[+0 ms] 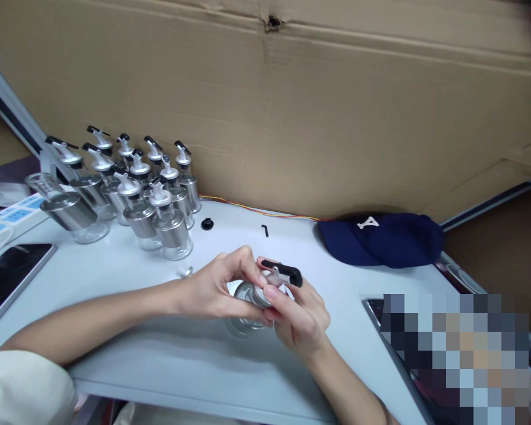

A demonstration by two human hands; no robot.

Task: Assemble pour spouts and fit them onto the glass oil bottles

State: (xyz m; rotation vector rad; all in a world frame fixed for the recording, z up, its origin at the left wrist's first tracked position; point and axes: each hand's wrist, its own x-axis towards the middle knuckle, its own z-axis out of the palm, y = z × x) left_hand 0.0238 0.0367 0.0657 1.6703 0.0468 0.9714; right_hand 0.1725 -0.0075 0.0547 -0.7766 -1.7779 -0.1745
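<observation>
Between both hands, near the middle of the table, is a glass oil bottle point(245, 321) with a silver pourer top point(276, 276) and a black flip lever point(283, 271). My left hand point(223, 286) wraps the bottle's neck from the left, its fingers closed. On the other side, my right hand point(301, 313) grips the pourer top with thumb and fingers. Much of the neck is hidden by the fingers. A small shiny metal piece point(186, 272) lies just beyond my left wrist.
Several assembled oil bottles point(172, 230) stand at the back left, beside an open-topped bottle point(73, 215). A black stopper point(207, 224), a small black lever point(265, 230) and a navy cap point(384, 242) lie farther back. Phone point(15, 277) and power strip point(13, 215) are left.
</observation>
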